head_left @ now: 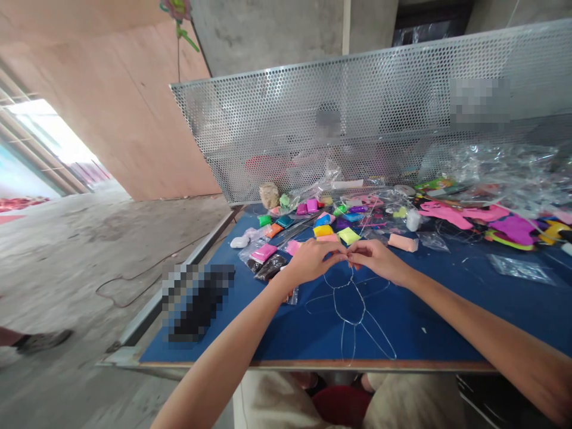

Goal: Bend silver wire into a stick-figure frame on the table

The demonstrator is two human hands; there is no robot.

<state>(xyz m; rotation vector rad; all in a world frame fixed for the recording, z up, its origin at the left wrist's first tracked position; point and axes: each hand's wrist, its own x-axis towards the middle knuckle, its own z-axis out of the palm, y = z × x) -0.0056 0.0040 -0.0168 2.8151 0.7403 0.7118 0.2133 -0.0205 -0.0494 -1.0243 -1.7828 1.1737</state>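
Thin silver wire, bent and twisted into a looped frame (357, 322), hangs just above or rests on the blue tabletop (438, 322); I cannot tell which. Its body is an oval ring with long narrow loops spreading from it. My left hand (315, 260) pinches the frame's upper end between thumb and fingers. From the other side my right hand (373, 259) pinches the same spot, and the fingertips of both hands meet there. The exact bit of wire between the fingers is hidden. Beyond the hands lie a yellow packet (323, 230) and a lime packet (349, 236).
A perforated metal panel (379, 101) stands along the table's back. Colourful clay packets, a peach block (403, 242), a white jar (413, 220) and pink and purple cut-outs (513, 229) crowd the far side. A white case (240, 242) lies left. A person's foot (44, 341) shows at far left.
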